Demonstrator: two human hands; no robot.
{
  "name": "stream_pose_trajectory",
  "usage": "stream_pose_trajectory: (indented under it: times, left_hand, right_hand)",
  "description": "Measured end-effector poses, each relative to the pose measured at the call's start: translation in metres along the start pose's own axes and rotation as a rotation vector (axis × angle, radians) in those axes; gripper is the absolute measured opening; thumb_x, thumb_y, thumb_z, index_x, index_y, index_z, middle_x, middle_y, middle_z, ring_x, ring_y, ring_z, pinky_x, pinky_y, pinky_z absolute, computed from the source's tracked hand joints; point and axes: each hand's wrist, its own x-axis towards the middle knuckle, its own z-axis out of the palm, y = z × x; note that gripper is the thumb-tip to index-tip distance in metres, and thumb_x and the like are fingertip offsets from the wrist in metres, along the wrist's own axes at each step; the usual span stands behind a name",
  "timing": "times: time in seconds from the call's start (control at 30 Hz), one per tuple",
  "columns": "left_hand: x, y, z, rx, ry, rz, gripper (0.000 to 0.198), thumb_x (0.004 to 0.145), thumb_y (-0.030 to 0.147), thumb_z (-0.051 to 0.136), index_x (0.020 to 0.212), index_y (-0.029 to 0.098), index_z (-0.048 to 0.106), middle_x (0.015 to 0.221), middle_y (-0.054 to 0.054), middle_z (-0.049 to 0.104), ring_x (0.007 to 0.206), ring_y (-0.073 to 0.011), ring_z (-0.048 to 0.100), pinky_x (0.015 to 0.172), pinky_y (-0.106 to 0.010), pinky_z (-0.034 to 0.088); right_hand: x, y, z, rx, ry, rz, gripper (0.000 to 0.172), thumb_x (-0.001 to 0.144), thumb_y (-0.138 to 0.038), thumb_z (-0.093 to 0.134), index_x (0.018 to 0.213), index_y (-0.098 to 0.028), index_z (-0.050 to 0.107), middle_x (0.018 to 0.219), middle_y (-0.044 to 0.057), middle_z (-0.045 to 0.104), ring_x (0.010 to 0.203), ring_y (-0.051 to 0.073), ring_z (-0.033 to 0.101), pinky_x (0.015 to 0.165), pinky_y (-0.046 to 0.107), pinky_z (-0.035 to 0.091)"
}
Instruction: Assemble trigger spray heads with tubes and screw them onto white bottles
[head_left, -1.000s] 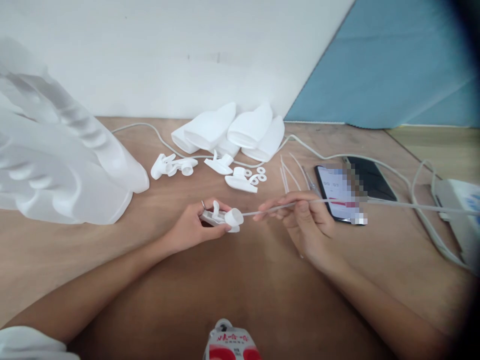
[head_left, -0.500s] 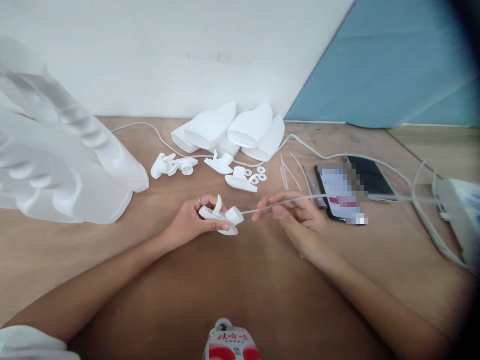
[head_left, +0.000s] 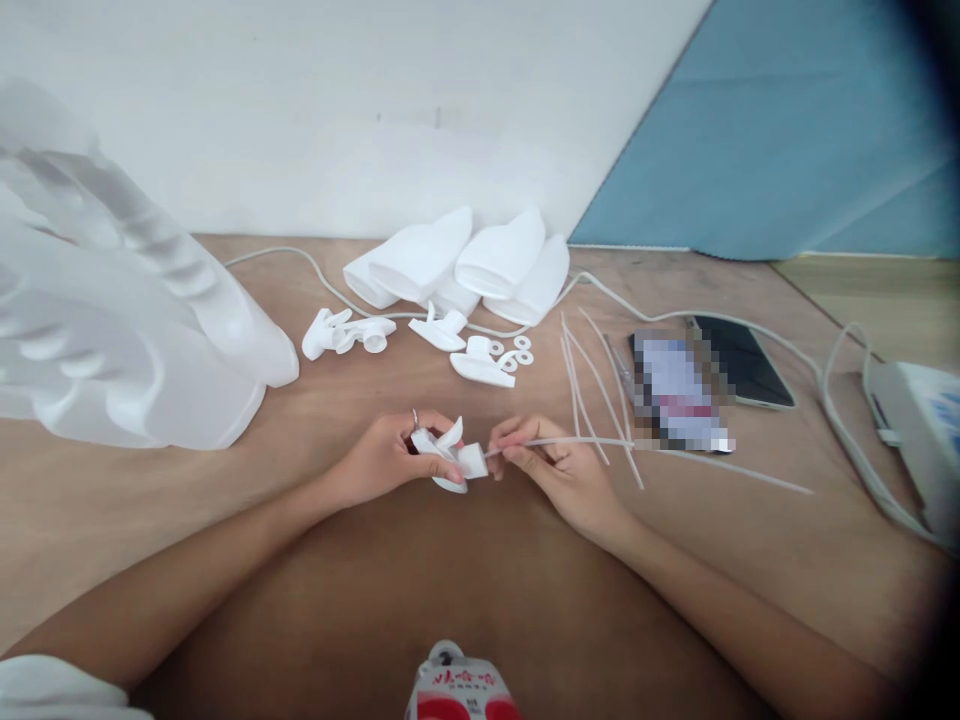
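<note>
My left hand (head_left: pixel 409 455) is closed around a white plastic trigger sprayer head (head_left: pixel 442 460), whose round collar faces right. My right hand (head_left: pixel 562 470) pinches a thin, clear plastic tube (head_left: pixel 720 465) close to its left end. That end meets the collar's opening; how deep it sits inside cannot be made out. The rest of the tube runs off to the right, past my fingers. Beyond my hands lie more white sprayer heads (head_left: pixel 480 365) and several small white rings (head_left: pixel 523 343).
Loose clear tubes (head_left: pixel 592 370) lie beside a phone (head_left: pixel 679 385) and a second dark phone (head_left: pixel 742 360). White bottles (head_left: pixel 420 255) lie piled at the wall. Large white moulded pieces (head_left: pixel 217 390) stand left; a white cable (head_left: pixel 630 305) crosses behind. A red-and-white pack (head_left: pixel 465 690) is nearest me.
My right hand has moved left and down along the tube, closer to the collar. My left hand has shifted slightly right and down with the sprayer head.
</note>
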Motion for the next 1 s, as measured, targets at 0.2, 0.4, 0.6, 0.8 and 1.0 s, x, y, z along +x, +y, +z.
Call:
stream_pose_trajectory:
  times: [0.2, 0.4, 0.6, 0.8, 1.0]
  left_hand:
    - [0.000, -0.003, 0.000, -0.064, 0.016, -0.001, 0.032, 0.064, 0.034, 0.082, 0.087, 0.018, 0.068, 0.082, 0.001, 0.066, 0.076, -0.0126, 0.057, 0.070, -0.022, 0.044]
    - [0.001, -0.001, 0.001, -0.072, 0.035, -0.006, 0.031, 0.063, 0.034, 0.083, 0.085, 0.018, 0.068, 0.081, 0.002, 0.067, 0.074, -0.0114, 0.057, 0.067, -0.021, 0.042]
    - [-0.002, 0.002, 0.008, -0.098, 0.067, -0.069, 0.030, 0.062, 0.034, 0.083, 0.085, 0.019, 0.069, 0.080, 0.002, 0.068, 0.074, -0.0117, 0.058, 0.068, -0.021, 0.042]
    - [-0.001, 0.004, 0.013, -0.133, 0.171, -0.074, 0.031, 0.061, 0.034, 0.084, 0.083, 0.018, 0.069, 0.076, 0.002, 0.067, 0.068, -0.0094, 0.056, 0.062, -0.019, 0.044]
    - [0.003, 0.003, 0.011, -0.231, 0.274, -0.015, 0.036, 0.071, 0.045, 0.076, 0.088, 0.017, 0.063, 0.069, 0.002, 0.061, 0.054, -0.0077, 0.051, 0.048, -0.019, 0.043]
  right_hand:
    - [-0.001, 0.009, 0.000, 0.014, 0.089, -0.033, 0.012, 0.081, -0.026, 0.070, 0.076, -0.019, 0.062, 0.085, 0.003, 0.065, 0.075, 0.011, 0.063, 0.064, 0.023, 0.049]
    - [-0.004, 0.005, 0.006, -0.066, 0.140, -0.094, 0.013, 0.080, -0.024, 0.070, 0.071, -0.019, 0.062, 0.079, 0.002, 0.066, 0.080, 0.013, 0.063, 0.070, 0.025, 0.049]
    - [-0.002, 0.008, 0.012, 0.002, 0.153, -0.097, 0.016, 0.079, -0.023, 0.071, 0.068, -0.019, 0.059, 0.073, 0.001, 0.061, 0.074, 0.012, 0.060, 0.066, 0.025, 0.046]
    - [0.002, 0.008, 0.013, 0.016, 0.190, -0.073, 0.016, 0.079, -0.026, 0.072, 0.072, -0.019, 0.059, 0.081, 0.002, 0.064, 0.079, 0.013, 0.061, 0.069, 0.026, 0.048]
    - [0.002, 0.007, 0.009, -0.155, 0.262, -0.136, 0.030, 0.085, -0.030, 0.064, 0.113, -0.027, 0.053, 0.096, 0.001, 0.056, 0.064, 0.009, 0.054, 0.056, 0.024, 0.047]
